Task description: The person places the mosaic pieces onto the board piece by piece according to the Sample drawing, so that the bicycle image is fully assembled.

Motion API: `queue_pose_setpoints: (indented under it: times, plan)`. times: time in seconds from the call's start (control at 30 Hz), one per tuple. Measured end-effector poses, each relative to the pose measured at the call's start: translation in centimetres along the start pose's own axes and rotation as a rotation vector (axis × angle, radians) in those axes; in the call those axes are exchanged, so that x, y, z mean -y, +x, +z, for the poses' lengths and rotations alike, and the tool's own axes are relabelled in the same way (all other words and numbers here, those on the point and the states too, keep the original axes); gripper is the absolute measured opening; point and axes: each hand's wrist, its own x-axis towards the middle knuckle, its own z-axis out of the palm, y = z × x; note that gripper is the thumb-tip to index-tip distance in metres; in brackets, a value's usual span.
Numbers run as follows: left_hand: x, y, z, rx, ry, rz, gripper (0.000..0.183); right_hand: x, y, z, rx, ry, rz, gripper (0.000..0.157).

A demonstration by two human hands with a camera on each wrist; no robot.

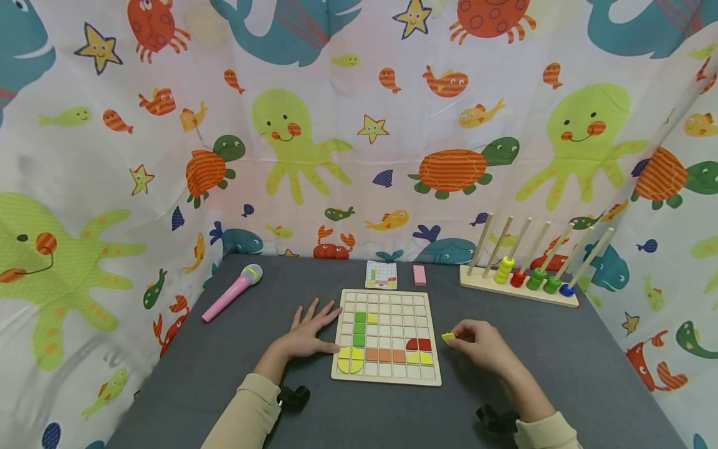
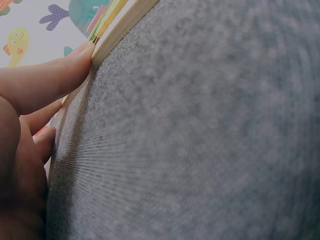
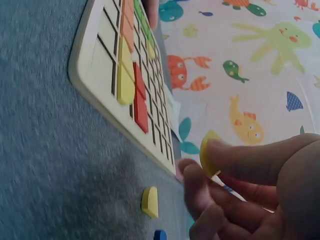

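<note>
A wooden grid board point(image 1: 387, 380) lies on the table, with green, yellow, orange and red flat pieces in some of its squares. My left hand point(image 1: 305, 333) rests at its left side, fingers spread, thumb and index fingertips at the rim. In the left wrist view, the thumb point(image 2: 75, 65) touches the board's edge. To the right of the board, my right hand point(image 1: 479, 343) pinches a yellow piece with a curved side point(image 3: 210, 155) between thumb and finger. A second yellow piece point(image 3: 150, 201) lies on the table below that hand in the right wrist view.
Behind the board lie a printed pattern card point(image 1: 381, 275) and a pink block point(image 1: 419, 275). A peg stand point(image 1: 518, 287) with coloured rings stands at the back right. At the left lies a pink toy microphone point(image 1: 232, 293). A patterned curtain point(image 1: 359, 162) surrounds the table.
</note>
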Motion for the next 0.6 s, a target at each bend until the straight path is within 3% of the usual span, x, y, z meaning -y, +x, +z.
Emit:
queue_pose_setpoints:
  times: [0.3,0.47,0.6]
  plan:
    - [-0.1,0.0,-0.1,0.004,-0.011,-0.004,0.097,0.3,0.3,1.3,0.049,0.008,-0.077,0.02]
    - [-0.2,-0.1,-0.1,0.003,0.001,-0.009,0.097,0.3,0.2,2.1,0.066,0.051,-0.081,0.018]
    - [-0.6,-0.3,-0.3,0.005,0.005,-0.004,0.096,0.3,-0.1,2.6,0.13,0.056,-0.141,0.016]
